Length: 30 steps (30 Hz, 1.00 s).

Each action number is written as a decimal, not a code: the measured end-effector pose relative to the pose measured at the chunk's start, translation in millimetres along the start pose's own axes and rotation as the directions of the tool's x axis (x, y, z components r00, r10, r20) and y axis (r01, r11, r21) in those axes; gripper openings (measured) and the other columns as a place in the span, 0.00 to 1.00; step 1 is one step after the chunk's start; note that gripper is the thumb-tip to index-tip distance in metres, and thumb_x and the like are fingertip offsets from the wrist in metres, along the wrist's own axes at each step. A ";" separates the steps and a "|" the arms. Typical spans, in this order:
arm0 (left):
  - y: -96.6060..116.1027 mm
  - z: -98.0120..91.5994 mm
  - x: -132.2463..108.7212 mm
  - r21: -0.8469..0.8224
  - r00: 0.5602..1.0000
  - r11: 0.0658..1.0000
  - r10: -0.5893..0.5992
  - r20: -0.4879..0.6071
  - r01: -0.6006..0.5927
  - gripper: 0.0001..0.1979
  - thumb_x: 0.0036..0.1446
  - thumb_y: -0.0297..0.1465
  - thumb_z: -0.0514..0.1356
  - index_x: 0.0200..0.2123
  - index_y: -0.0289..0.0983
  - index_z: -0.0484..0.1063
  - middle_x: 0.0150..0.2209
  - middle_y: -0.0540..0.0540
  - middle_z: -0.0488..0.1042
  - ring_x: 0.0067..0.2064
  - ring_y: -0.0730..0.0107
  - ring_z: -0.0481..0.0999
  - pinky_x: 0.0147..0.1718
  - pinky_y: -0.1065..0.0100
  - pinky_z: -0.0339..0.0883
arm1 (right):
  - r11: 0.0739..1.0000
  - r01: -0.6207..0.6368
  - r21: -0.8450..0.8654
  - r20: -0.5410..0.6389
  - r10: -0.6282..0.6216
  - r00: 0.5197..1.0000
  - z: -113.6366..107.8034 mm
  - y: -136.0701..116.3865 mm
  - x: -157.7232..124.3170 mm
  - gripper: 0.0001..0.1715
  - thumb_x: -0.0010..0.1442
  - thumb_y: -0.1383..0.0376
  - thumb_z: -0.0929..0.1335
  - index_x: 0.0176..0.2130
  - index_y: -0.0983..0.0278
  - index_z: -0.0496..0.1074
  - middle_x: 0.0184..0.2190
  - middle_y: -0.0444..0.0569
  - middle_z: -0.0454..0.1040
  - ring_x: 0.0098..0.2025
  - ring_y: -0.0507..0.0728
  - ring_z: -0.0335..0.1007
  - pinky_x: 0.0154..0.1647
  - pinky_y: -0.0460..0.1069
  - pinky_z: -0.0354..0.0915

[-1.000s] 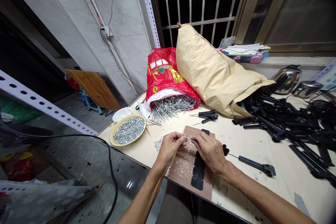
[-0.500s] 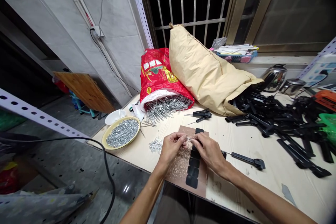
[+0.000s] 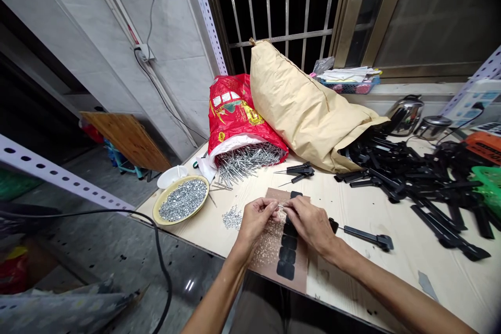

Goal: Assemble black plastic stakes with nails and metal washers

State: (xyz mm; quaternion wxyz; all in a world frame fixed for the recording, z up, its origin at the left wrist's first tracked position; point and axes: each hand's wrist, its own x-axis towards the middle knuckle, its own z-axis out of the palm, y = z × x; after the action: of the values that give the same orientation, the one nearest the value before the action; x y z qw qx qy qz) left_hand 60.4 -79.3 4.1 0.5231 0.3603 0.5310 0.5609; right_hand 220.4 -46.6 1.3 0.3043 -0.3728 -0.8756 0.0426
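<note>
Both hands work at the near edge of the table [image 3: 391,266]. The left hand [image 3: 255,221] and the right hand [image 3: 310,225] meet fingertip to fingertip above the far end of a brown card [image 3: 270,250]. Each hand has thumb and forefinger pressed together on a thin metal pin [image 3: 281,206], which lies roughly level between them. The remaining fingers are curled in. Whether anything sits on the pin is too small to tell.

The brown card lies flat under the hands. It carries a column of black pads [image 3: 288,255] and a scatter of pale grains. Just left of the card is a small heap of silver pieces [image 3: 232,217]. Farther left, a yellow dish [image 3: 155,210] holds more silver pieces, with a white bowl [image 3: 171,176] just beyond it. A black-handled rod [image 3: 364,236] lies just right of the right hand.

At the far side, a red bag [image 3: 235,109] spills long nails [image 3: 246,159] onto the table. The red bag touches a tan paper sack [image 3: 309,109]. A heap of black plastic parts [image 3: 410,177] covers the right side.
</note>
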 end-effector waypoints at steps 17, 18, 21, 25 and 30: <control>8.3 3.8 -4.1 -0.092 0.996 0.993 -0.077 0.036 0.080 0.15 0.42 0.37 0.68 0.25 0.30 0.72 0.22 0.51 0.70 0.20 0.80 0.67 0.22 0.76 0.63 | 1.000 0.017 0.022 -0.019 -0.016 1.000 -3.9 0.9 -3.3 0.11 0.65 0.64 0.60 0.36 0.62 0.70 0.29 0.45 0.71 0.30 0.52 0.66 0.28 0.46 0.56; 8.2 3.5 -4.4 -0.137 0.992 0.983 -0.116 0.057 0.123 0.15 0.41 0.36 0.69 0.24 0.30 0.72 0.22 0.50 0.70 0.20 0.81 0.66 0.22 0.77 0.63 | 0.995 0.073 -0.067 -0.040 -0.076 0.996 -4.8 -0.4 -4.2 0.12 0.65 0.65 0.60 0.36 0.62 0.71 0.29 0.46 0.70 0.31 0.52 0.65 0.29 0.47 0.55; 7.8 2.7 -4.7 -0.240 0.968 0.939 -0.224 0.113 0.246 0.14 0.39 0.33 0.71 0.24 0.30 0.72 0.23 0.49 0.70 0.21 0.82 0.66 0.22 0.78 0.63 | 0.951 0.208 -0.229 -0.082 -0.232 0.969 -7.9 -1.7 -5.5 0.14 0.65 0.70 0.59 0.36 0.63 0.72 0.30 0.48 0.71 0.34 0.54 0.63 0.33 0.49 0.54; 6.5 3.6 -4.4 -0.276 0.950 0.910 -0.281 0.136 0.308 0.14 0.38 0.31 0.71 0.25 0.29 0.72 0.24 0.48 0.70 0.22 0.82 0.66 0.23 0.79 0.64 | 0.938 0.249 -0.243 -0.120 -0.284 0.951 -8.9 1.2 -5.7 0.14 0.65 0.71 0.58 0.36 0.64 0.72 0.29 0.49 0.71 0.35 0.54 0.63 0.34 0.50 0.54; 8.2 8.8 -6.9 -0.026 0.998 0.998 -0.062 0.025 0.062 0.15 0.41 0.38 0.68 0.25 0.31 0.72 0.23 0.50 0.70 0.20 0.79 0.66 0.21 0.76 0.62 | 0.999 0.019 0.040 0.001 -0.019 1.000 -7.8 6.2 -5.9 0.12 0.65 0.63 0.60 0.35 0.62 0.70 0.29 0.45 0.70 0.30 0.51 0.65 0.28 0.46 0.56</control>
State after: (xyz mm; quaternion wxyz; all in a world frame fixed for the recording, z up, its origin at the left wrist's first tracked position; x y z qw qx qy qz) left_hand 68.6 -83.1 14.6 0.5514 0.3432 0.5280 0.5472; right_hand 231.7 -47.4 2.8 0.3114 -0.3582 -0.8783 0.0576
